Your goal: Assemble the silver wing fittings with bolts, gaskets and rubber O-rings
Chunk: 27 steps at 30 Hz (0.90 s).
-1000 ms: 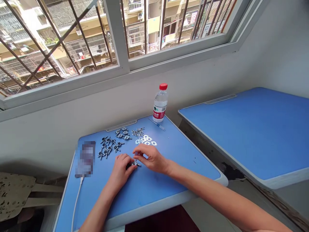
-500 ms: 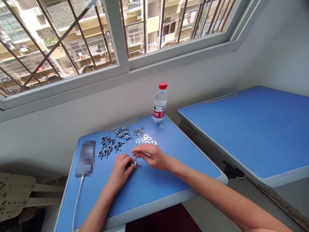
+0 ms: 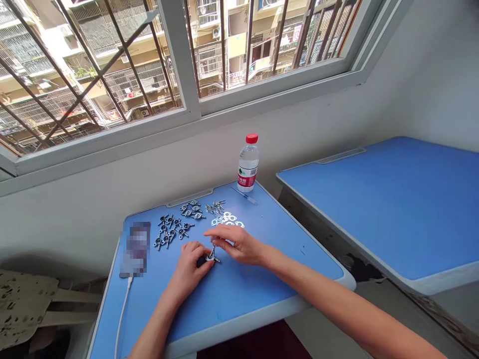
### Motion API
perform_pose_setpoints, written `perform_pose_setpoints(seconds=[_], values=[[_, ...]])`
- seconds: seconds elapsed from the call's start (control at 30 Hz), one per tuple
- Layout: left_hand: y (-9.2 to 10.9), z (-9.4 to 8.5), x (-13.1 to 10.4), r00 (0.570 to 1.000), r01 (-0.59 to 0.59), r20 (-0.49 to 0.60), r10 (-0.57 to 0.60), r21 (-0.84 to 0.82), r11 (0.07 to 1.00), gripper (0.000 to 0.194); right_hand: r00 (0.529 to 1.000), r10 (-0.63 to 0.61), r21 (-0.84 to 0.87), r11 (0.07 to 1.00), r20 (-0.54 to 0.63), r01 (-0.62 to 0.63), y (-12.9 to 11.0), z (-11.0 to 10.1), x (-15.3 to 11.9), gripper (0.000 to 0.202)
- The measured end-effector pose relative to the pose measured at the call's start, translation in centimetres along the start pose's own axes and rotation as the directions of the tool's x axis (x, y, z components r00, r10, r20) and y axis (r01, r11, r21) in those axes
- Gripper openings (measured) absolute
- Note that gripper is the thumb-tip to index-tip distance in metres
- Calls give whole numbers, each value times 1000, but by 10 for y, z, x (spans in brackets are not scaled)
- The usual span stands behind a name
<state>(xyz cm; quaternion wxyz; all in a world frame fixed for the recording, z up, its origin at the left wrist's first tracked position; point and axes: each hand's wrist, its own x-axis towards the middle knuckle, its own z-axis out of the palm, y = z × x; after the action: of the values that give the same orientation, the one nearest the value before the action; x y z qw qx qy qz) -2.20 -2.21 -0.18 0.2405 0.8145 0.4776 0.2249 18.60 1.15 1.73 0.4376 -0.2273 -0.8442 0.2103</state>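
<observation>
My left hand (image 3: 192,264) rests on the blue table with its thumb and fingers closed round a small metal fitting (image 3: 210,258), whose stem points right. Over it, my right hand (image 3: 237,243) pinches what looks like a small screwdriver (image 3: 213,244) with a see-through handle. The tool stands nearly upright, its lower end at the fitting; my fingers hide most of it. Behind my hands lie several thin metal plates (image 3: 227,217), loose small metal pieces (image 3: 215,207), metal fittings without dark centres (image 3: 192,209) and fittings with black round centres (image 3: 171,232).
A water bottle (image 3: 248,164) with a red cap stands at the table's back corner, a thin screwdriver (image 3: 245,195) with a clear handle before it. At left lies a blurred phone (image 3: 135,249) with a white cable (image 3: 123,311). A second blue table (image 3: 381,209) stands to the right.
The view has tilted up slightly, so the table sits a little lower. Both hands stay at the fitting, of which more now shows between the fingers.
</observation>
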Motion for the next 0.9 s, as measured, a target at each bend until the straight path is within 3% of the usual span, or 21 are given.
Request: perform_pose_setpoints(seconds=[0.2,0.43,0.6,0.67,0.77,0.9], values=[[2,-7,-2,999,28,41,-25,-51,998,9,1000,17,54,998,-5,-17,-2,-2,0,29],[7,2,6,1000,4,9,-4,-8,1000,9,999,1,-46,999,-45,-3,2,-6,-1,24],[9,3,9,1000,16,3,-16,-11,1000,13,978,183,13,983,-105,-182,3,-13,0,20],[7,2,9,1000,14,-10,-14,-10,1000,14,964,262,-13,965,-37,-263,4,-15,1,20],[4,3,10,1000,-11,-25,10,-15,1000,19,933,318,-161,943,166,-293,1,-18,3,23],[1,3,12,999,-26,-27,25,-31,999,25,832,372,-365,904,411,-223,-9,-22,7,23]])
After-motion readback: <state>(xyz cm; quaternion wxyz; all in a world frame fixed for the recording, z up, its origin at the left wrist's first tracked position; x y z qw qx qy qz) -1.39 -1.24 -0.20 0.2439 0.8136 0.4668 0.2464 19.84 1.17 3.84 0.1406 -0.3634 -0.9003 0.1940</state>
